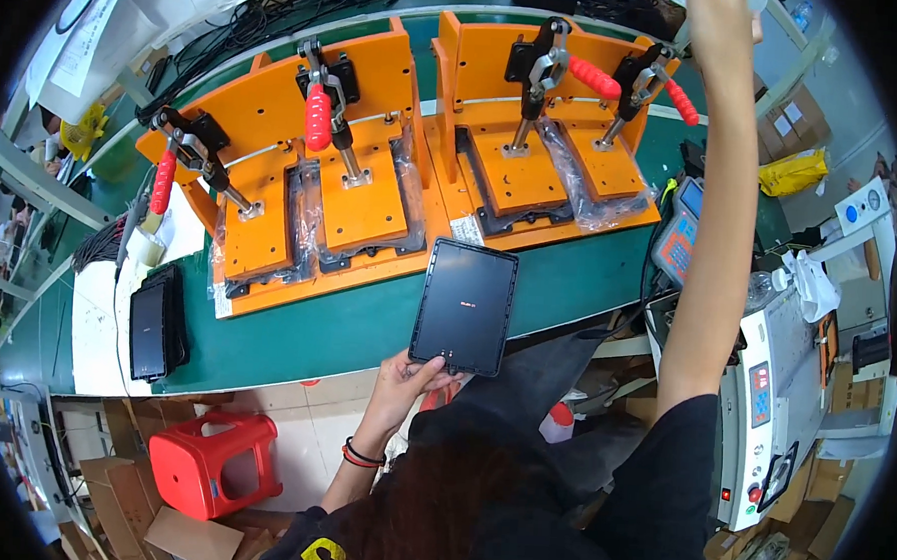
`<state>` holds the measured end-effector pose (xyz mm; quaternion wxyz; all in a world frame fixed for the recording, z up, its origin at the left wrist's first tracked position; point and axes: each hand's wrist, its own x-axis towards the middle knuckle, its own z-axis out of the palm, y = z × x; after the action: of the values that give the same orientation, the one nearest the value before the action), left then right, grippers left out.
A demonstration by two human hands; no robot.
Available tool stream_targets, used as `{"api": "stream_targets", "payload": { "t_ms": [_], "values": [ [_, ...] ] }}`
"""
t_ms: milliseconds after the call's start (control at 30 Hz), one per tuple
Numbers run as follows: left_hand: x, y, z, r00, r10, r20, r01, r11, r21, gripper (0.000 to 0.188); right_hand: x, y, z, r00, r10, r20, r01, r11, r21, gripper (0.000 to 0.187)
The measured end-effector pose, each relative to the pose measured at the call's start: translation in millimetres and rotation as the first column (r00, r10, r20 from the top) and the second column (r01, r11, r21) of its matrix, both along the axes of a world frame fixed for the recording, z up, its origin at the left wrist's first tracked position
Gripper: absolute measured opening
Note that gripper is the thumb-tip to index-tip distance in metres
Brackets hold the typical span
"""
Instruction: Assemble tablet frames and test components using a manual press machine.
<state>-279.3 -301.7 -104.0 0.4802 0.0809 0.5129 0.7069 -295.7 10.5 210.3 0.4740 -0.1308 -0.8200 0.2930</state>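
My left hand grips the lower edge of a black tablet, thumb on its front face. The tablet is tilted up in front of the bench, its dark screen toward me, with small bright marks in the middle. My right arm stretches far up to the top right. The right hand is cut off by the upper edge beside a pale object, and its fingers are hidden. Beyond the tablet stands an orange clamping fixture, its several toggle clamps with red handles pressing orange plates onto black frames.
Similar black tablets lie stacked at the left of the green bench. A blue-grey handheld device rests right of the fixture. Black cables run behind it. A white machine stands at right, a red stool at lower left.
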Motion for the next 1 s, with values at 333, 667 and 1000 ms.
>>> {"api": "stream_targets", "payload": {
  "t_ms": [333, 667, 1000],
  "values": [
    [6, -9, 13, 0.983, 0.002, -0.184, -0.002, 1.000, -0.002, 0.022, -31, -15, -95, 0.696, -0.442, 0.566, 0.323, 0.897, 0.302, 0.059],
    [-19, -131, 78, 0.788, 0.239, -0.567, -0.386, 0.909, -0.154, 0.021, -40, 22, -126, 0.709, -0.442, 0.549, 0.306, 0.895, 0.325, 0.055],
    [-168, -325, 86, 0.649, 0.639, -0.414, -0.723, 0.687, -0.073, 0.019, -39, 8, -137, 0.754, -0.560, 0.345, 0.379, 0.799, 0.468, 0.047]
  ]
}}
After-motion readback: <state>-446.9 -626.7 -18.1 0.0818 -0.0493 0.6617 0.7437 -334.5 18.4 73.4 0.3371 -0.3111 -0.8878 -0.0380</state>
